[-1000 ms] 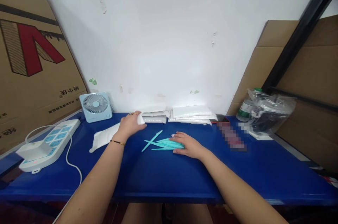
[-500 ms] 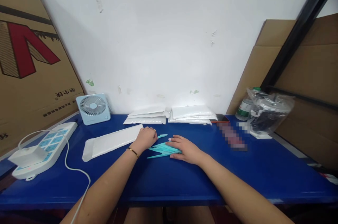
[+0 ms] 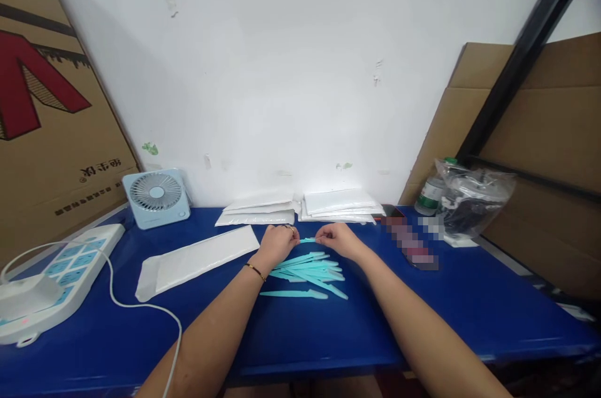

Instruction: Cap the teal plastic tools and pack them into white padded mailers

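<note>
Between my two hands, a teal eyebrow razor (image 3: 307,239) is held level just above the pile. My left hand (image 3: 278,244) pinches its left end, and my right hand (image 3: 339,239) has its fingertips closed on the right end. Below them a loose pile of teal eyebrow razors (image 3: 310,270) lies on the blue table, handles toward the left and blade ends toward the right. One separate eyebrow razor (image 3: 295,293) lies a little nearer to me. A white padded envelope (image 3: 200,263) rests flat to the left of my left hand.
Stacks of white padded envelopes (image 3: 256,209) (image 3: 342,204) lie along the wall. A blue fan (image 3: 157,196) and a power strip (image 3: 77,273) with a white cable (image 3: 141,305) are at left. A phone (image 3: 393,213), a bottle (image 3: 429,194) and a bagged object (image 3: 472,204) stand right.
My right hand has come off the pile, moved up and pinched the right end of the razor in my left hand. The pile now shows uncovered and fanned out. The view has shifted slightly.
</note>
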